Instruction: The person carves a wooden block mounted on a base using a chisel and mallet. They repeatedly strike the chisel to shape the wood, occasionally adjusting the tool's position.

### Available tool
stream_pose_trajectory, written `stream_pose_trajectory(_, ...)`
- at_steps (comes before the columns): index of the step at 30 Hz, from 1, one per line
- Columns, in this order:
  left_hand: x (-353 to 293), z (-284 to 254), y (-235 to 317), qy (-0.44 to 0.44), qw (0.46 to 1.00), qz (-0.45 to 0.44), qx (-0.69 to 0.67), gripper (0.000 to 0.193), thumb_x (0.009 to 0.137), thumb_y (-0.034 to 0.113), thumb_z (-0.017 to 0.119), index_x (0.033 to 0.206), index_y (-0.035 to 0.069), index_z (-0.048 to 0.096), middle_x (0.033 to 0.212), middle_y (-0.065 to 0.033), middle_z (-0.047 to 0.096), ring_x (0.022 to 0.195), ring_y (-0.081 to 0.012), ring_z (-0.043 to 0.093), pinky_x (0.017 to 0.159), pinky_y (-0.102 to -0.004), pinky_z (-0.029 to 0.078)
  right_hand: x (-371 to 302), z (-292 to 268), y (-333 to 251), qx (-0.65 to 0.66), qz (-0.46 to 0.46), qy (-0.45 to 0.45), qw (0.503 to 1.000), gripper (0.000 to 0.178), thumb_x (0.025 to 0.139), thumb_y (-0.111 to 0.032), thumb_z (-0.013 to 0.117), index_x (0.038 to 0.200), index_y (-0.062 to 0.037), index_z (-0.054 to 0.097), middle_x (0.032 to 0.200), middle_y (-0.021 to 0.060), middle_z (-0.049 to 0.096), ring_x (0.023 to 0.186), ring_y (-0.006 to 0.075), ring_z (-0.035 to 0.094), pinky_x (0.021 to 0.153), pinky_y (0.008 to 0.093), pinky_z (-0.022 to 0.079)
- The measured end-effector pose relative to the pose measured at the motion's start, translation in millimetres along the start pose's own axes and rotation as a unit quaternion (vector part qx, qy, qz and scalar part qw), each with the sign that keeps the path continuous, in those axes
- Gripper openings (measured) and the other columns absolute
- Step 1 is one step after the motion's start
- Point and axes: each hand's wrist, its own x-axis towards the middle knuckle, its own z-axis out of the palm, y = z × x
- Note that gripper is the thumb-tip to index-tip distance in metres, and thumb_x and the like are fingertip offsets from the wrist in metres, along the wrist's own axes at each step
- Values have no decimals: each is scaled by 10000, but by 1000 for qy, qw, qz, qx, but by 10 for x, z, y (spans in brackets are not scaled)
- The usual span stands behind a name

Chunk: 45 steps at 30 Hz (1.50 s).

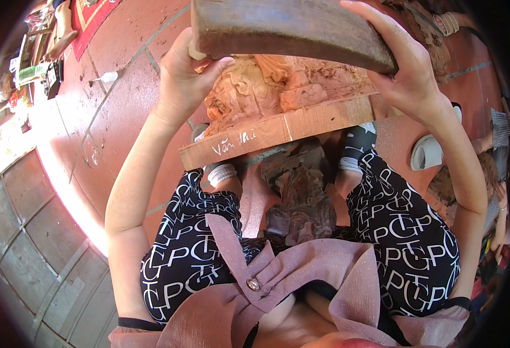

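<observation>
Between my two hands a thick, dark brown wooden slab (290,29) with a worn top is held up at the upper edge of the view. My left hand (182,81) grips its left end, thumb pointing inward. At the other end my right hand (403,72) wraps its fingers over the top, with the thumb underneath. Partly hidden below the slab is a reddish carved wood relief (249,93) on a thick plank (290,130) with white handwriting along its near edge. A dark, gnarled carved wood piece (301,203) stands between my legs.
Red floor tiles (121,110) surround the carving, and a small white bottle (107,76) lies on them at left. Grey panels (40,243) lie lower left. A pale slipper (426,152) is at right. Other people's arms (467,22) show at the far right.
</observation>
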Motion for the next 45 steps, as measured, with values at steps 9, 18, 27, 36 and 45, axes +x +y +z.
stream_pose_trajectory(9, -67, 103, -61, -41, 979, 137, 145, 282, 791, 90, 796, 1039, 69, 663, 1100, -153, 650, 901, -328, 675, 769, -399, 552, -52, 187, 255, 17, -104, 129, 986, 738, 696, -108, 812, 1352, 32, 505, 1036, 169, 639, 885, 334, 655, 760, 382, 529)
stream_pose_trajectory(18, 19, 64, -16, -20, 974, 163, 153, 390, 764, 35, 804, 1110, 51, 624, 1049, -131, 638, 903, -335, 659, 752, -381, 542, 8, 58, 67, -107, -33, 23, 993, 699, 717, -124, 764, 1374, -99, 529, 832, 94, 558, 751, 303, 613, 646, 390, 493)
stream_pose_trajectory(27, 138, 27, -65, -30, 997, 54, 34, 358, 789, -1, 805, 1086, 55, 613, 925, -46, 660, 848, -132, 675, 763, -294, 632, 196, 47, 25, -96, -11, 25, 995, 789, 700, 3, 717, 1438, -93, 455, 999, 158, 628, 853, 353, 642, 731, 412, 528)
stream_pose_trajectory(36, 218, -14, -113, -57, 998, 39, 13, 280, 810, 20, 796, 1034, 35, 629, 890, -32, 663, 846, -126, 672, 713, -301, 620, 228, 26, -27, -174, 7, -42, 984, 744, 758, -209, 750, 1449, -147, 482, 838, 118, 532, 778, 330, 599, 683, 415, 494)
stream_pose_trajectory(45, 239, -91, 62, -118, 991, -20, 52, 338, 831, 19, 779, 1117, 53, 603, 920, -37, 670, 867, -122, 663, 806, -280, 590, 131, 19, -1, -126, 45, -76, 988, 765, 758, -231, 782, 1442, -114, 459, 886, 133, 575, 825, 339, 619, 719, 422, 506)
